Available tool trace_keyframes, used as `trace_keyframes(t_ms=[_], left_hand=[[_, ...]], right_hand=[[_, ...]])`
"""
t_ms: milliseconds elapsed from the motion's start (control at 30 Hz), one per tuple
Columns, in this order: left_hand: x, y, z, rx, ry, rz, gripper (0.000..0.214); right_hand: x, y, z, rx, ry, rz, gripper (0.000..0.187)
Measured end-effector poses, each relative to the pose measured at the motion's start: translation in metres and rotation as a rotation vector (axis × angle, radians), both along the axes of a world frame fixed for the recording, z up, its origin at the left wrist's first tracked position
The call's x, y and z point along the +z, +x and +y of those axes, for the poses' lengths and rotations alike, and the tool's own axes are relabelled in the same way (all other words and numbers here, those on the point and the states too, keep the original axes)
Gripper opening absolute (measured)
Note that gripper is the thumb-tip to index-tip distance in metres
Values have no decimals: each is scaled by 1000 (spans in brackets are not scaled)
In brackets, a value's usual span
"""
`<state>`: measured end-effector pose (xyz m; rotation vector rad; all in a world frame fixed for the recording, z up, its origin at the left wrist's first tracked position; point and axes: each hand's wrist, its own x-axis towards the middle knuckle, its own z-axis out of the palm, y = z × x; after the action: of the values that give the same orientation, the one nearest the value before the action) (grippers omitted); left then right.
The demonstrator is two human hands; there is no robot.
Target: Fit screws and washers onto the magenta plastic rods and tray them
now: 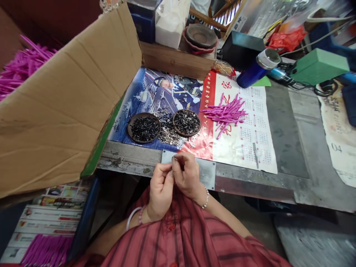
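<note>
My left hand (161,189) and my right hand (187,176) meet at the bench's front edge, over a grey metal plate (207,173). Both have their fingers pinched together, fingertips touching; whatever they hold is too small or hidden to make out. Beyond them sits a round dish of small black pins (145,128). To its right stands a second dish of small dark metal parts (186,123). Loose small metal rings (168,133) are scattered between the two dishes. Further right, a pile of thin magenta plastic sticks (226,113) lies on a calendar poster (254,111).
A large cardboard flap (69,100) rises at the left, with more magenta sticks (23,68) behind it. Another row of magenta sticks (47,249) lies low at the left. A blue flask (256,68), a green box (319,66) and a slim metal tool (255,155) are to the right.
</note>
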<state>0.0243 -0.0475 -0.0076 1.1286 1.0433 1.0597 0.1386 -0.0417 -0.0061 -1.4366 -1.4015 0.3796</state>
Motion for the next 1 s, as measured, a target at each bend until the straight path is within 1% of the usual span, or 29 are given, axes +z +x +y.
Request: trace_keyframes(t_ms=[33,67,100,133,200,300,333,367,400,433,533,567,600,633,667,733,833,1000], left_hand=[[1,0,0,-4,-20,-3,22],[2,1,0,-6,-37,-9,22],[3,1,0,-7,-45,-15,22],[4,1,1,-5,-41,-22,23],[7,1,2,7,-6,-19,24],[8,1,2,14,48,17,21],[8,0,1,14,61,32,20],[7,0,0,16,72,44,18],[7,-1,0,16,82,53,16],[7,-3,0,0,95,58,14],[8,-10,4,-143,179,124,10],[9,-13,6,-194,228,182,13],[10,-17,9,-231,282,255,17],[11,-20,12,-248,335,334,20],[12,-24,15,-249,386,408,22],[13,-30,19,-246,477,514,21],[14,-36,21,-259,580,598,19],[13,-39,20,-297,660,689,20]], right_hand=[[3,0,-1,16,-86,83,8],[4,1,-3,33,-149,162,10],[5,0,-4,40,-173,212,14],[5,0,-5,33,-157,217,17],[1,-2,-8,-16,-28,113,17],[-5,-6,-9,-35,162,-66,8],[-6,-6,-8,-28,190,-89,8],[-6,-6,-8,-29,186,-85,6],[-5,-6,-7,-35,144,-51,3],[-3,-4,-6,-31,67,23,6],[4,7,-4,46,-263,428,33],[6,11,-4,78,-336,553,42],[8,16,-5,104,-377,637,47],[9,20,-7,119,-393,673,49],[11,23,-9,129,-397,666,48],[13,26,-13,167,-406,586,40],[17,25,-17,200,-414,477,30],[21,22,-16,208,-382,276,21]])
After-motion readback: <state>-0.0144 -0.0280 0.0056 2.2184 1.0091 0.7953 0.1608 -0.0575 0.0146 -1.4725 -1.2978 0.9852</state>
